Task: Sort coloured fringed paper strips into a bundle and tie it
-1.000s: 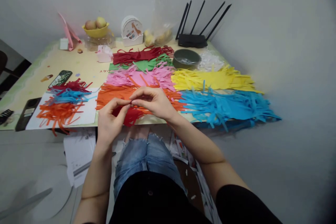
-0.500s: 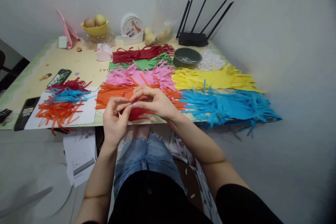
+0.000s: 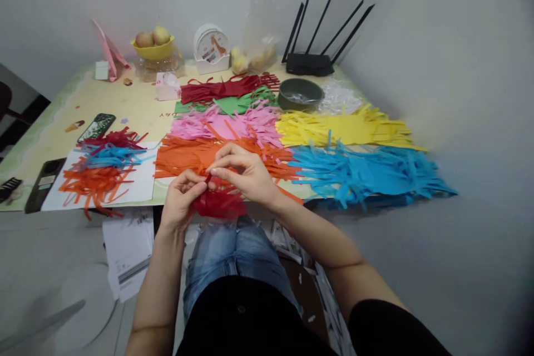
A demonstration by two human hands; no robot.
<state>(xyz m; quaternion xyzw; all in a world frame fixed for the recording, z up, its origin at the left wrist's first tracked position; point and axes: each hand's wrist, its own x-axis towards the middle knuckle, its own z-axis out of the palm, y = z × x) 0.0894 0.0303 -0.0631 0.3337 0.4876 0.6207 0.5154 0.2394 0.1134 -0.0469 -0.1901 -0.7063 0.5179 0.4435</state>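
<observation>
Over the table's front edge, my left hand (image 3: pixel 183 197) pinches a red paper tassel (image 3: pixel 221 200), whose fringe hangs blurred below my fingers. The thumb and fingertips of my right hand (image 3: pixel 244 172) are closed on the tassel's twisted upper end, close to the left fingertips. Just behind my hands lies orange fringed paper (image 3: pixel 183 157). Pink fringed paper (image 3: pixel 221 122) is beyond it, then green (image 3: pixel 237 102) and dark red fringed paper (image 3: pixel 221 88). To the left, finished-looking orange (image 3: pixel 98 181), blue and dark red tassels rest on a white sheet (image 3: pixel 142 183).
Blue (image 3: pixel 367 172) and yellow fringed paper (image 3: pixel 350 128) cover the table's right side. Behind them stand a dark green bowl (image 3: pixel 300 94) and a black router (image 3: pixel 309 64). Two phones, one being a black phone (image 3: pixel 45 183), lie at left. A yellow fruit bowl (image 3: pixel 153 51) is at the back.
The red tassel's fringe now shows more fully below my hands. My left hand has moved slightly down, and my fingertips have drawn a little apart along the twisted end.
</observation>
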